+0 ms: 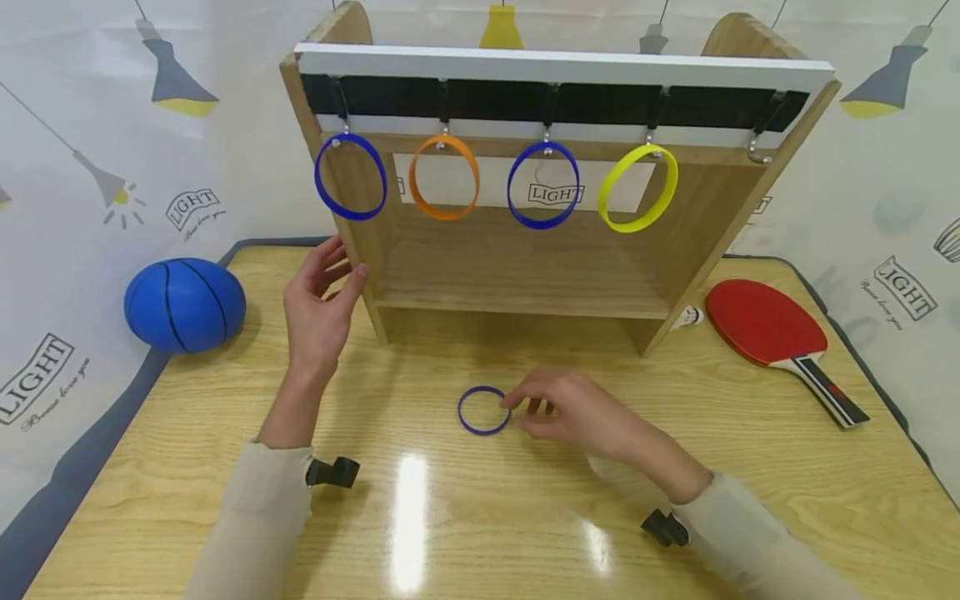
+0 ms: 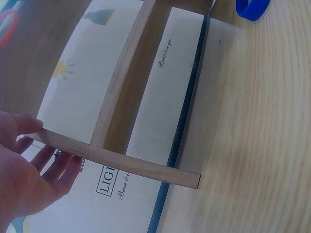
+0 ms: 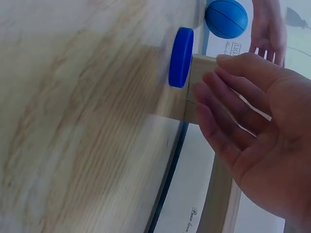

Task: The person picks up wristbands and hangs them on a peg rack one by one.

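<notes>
My left hand [image 1: 318,312] holds the left side panel [image 2: 121,159] of a wooden rack [image 1: 517,312], thumb on one face and fingers on the other. Loosely bent, my right hand [image 1: 581,412] hovers over the table at the right of a blue ring [image 1: 483,434]. In the right wrist view a gap shows between the fingers and this ring [image 3: 181,58]; nothing is held. From the rack's hooks hang another blue ring [image 1: 352,218], an orange ring [image 1: 444,217], one more blue ring [image 1: 542,225] and a yellow ring [image 1: 637,227]. The far-right hook [image 1: 759,154] carries no ring.
A blue ball [image 1: 184,305] stands left of the rack. To its right lie a red table tennis paddle [image 1: 768,325] and a shuttlecock [image 1: 687,317], partly hidden by the rack. Printed curtain [image 1: 255,167] surrounds the wooden table [image 1: 360,533].
</notes>
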The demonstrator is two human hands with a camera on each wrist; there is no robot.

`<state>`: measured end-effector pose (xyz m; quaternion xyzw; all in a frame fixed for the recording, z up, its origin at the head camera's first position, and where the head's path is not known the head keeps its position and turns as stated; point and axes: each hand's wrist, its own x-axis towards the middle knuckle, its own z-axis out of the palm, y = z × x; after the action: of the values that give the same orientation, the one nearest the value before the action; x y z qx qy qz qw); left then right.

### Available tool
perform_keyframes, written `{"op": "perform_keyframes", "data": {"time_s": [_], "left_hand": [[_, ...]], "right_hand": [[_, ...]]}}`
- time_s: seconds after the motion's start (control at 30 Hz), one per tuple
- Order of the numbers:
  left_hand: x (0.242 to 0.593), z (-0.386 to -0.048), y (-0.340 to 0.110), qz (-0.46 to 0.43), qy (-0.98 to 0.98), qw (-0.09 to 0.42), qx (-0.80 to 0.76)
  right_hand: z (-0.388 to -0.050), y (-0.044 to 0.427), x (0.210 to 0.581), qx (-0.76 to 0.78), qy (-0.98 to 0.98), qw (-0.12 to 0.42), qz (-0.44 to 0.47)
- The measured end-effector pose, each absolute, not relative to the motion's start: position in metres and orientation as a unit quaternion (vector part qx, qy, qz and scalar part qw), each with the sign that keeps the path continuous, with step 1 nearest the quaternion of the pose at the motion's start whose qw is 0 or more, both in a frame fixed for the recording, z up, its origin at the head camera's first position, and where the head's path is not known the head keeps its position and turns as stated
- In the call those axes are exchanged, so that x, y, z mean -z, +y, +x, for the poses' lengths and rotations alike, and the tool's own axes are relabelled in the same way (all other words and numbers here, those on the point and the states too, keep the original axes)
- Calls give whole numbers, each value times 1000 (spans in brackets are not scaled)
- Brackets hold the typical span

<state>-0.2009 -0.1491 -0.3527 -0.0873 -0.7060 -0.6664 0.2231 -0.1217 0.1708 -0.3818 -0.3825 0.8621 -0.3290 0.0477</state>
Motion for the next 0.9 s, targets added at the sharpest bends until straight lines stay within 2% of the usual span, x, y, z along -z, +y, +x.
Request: {"op": "perform_keyframes", "data": {"time_s": [0.13, 0.5, 0.67, 0.9], "left_hand": [[353, -201, -149, -87, -706, 223, 666], [337, -189, -143, -79, -703, 215, 673], [351, -200, -149, -81, -704, 221, 670], [353, -200, -150, -86, -707, 223, 665]], "right_hand": [[-119, 166, 382, 304, 867, 56, -390], [-120, 157, 394, 245, 872, 23, -424], [-122, 152, 396, 206, 877, 3, -434], [-123, 147, 400, 147, 881, -23, -450]]}}
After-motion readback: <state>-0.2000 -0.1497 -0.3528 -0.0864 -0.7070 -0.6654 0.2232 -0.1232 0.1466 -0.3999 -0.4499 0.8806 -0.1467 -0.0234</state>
